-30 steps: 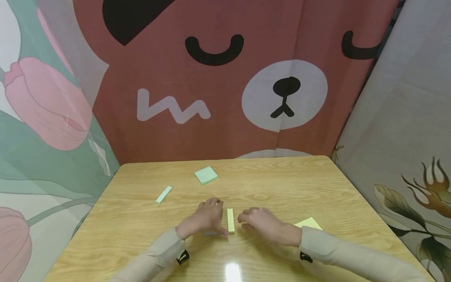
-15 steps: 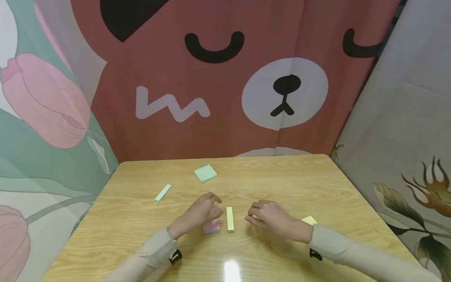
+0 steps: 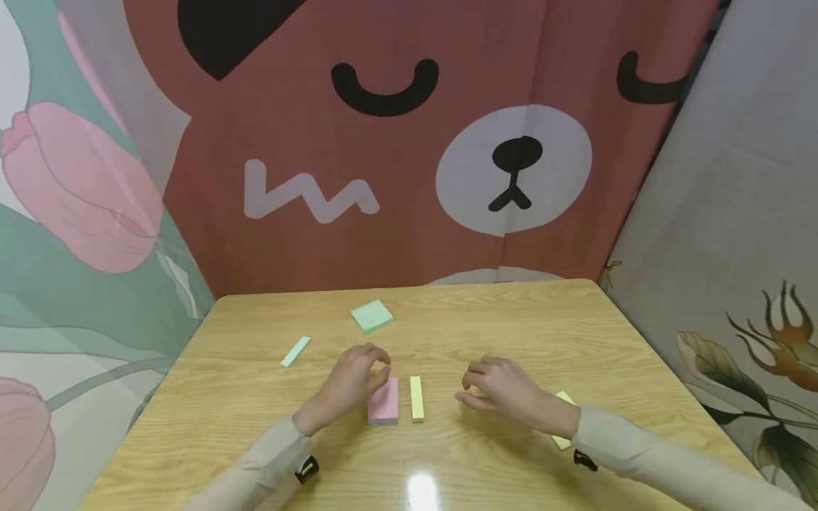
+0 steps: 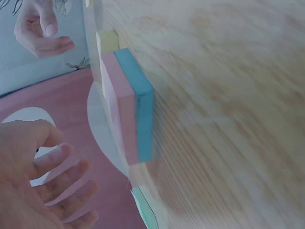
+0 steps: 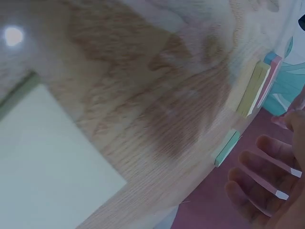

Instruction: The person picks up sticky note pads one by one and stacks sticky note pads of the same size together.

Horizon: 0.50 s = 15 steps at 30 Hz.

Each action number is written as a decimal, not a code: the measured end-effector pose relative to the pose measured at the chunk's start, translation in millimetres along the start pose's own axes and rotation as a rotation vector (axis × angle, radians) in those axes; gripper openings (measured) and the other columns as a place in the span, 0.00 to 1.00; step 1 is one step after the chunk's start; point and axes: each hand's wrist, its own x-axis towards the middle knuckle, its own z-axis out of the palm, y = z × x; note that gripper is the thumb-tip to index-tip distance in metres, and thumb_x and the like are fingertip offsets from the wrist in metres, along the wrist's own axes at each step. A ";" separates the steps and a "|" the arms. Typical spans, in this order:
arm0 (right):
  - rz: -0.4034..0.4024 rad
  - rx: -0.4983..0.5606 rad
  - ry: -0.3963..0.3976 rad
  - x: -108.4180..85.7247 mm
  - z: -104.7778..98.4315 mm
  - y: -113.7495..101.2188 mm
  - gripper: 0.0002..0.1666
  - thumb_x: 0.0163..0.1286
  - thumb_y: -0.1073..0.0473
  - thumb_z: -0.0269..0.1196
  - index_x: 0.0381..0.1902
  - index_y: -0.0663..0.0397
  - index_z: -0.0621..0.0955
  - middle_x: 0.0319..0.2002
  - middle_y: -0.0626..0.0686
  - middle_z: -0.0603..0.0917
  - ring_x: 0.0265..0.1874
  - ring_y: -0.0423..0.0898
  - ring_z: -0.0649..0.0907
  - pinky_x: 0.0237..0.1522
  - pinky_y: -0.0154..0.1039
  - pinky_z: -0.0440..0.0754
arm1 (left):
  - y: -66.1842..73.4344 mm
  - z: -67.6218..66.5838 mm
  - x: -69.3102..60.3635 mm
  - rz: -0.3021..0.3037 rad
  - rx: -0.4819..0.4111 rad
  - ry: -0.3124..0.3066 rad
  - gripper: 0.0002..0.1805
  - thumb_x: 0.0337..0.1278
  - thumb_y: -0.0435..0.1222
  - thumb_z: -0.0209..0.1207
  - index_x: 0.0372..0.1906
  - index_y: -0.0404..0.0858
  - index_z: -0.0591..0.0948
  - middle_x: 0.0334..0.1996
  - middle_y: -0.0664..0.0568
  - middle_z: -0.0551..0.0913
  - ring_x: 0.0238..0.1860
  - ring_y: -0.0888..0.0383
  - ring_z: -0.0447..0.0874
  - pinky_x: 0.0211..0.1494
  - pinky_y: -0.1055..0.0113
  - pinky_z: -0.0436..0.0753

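A pink sticky note pad lies on a blue pad, and the two form a neat stack at mid-table. My left hand hovers over the stack's left side with loosely bent fingers and holds nothing. Just right of the stack lies a narrow yellow sticky note strip, apart from it. Farther right, my right hand is raised above the table, fingers relaxed and nothing in them. Beneath the right forearm is a square yellow pad, partly hidden in the head view.
Toward the back of the wooden table lies a square green pad. A narrow pale green strip lies at the left. A curtain with a bear print hangs behind the table, with patterned cloths at both sides.
My left hand has drawn back leftward off the pink and blue stack, uncovering it. My right hand has moved right, away from the yellow strip. The pads appear to stay in place.
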 end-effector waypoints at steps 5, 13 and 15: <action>0.022 -0.018 -0.029 -6.1 0.9 3.5 0.14 0.64 0.46 0.69 0.33 0.51 0.86 0.33 0.47 0.84 0.32 0.43 0.83 0.32 0.38 0.84 | -8.4 -3.2 -3.9 -0.004 0.050 0.037 0.04 0.53 0.29 0.68 0.34 0.35 0.85 0.34 0.48 0.85 0.38 0.49 0.83 0.46 0.51 0.80; 0.055 -0.049 -0.086 -16.8 -2.5 9.1 0.19 0.67 0.42 0.66 0.38 0.52 0.85 0.40 0.50 0.83 0.37 0.46 0.83 0.35 0.41 0.84 | -18.8 -8.8 -9.4 -0.060 0.071 0.061 0.05 0.56 0.30 0.67 0.37 0.34 0.85 0.35 0.46 0.85 0.37 0.47 0.82 0.43 0.50 0.80; 0.052 -0.044 -0.083 -19.1 -3.2 10.0 0.19 0.66 0.43 0.66 0.39 0.53 0.86 0.41 0.50 0.83 0.36 0.46 0.83 0.35 0.41 0.84 | -21.6 -10.1 -11.0 -0.072 0.084 0.069 0.05 0.56 0.30 0.67 0.37 0.34 0.85 0.35 0.46 0.85 0.37 0.47 0.82 0.42 0.50 0.80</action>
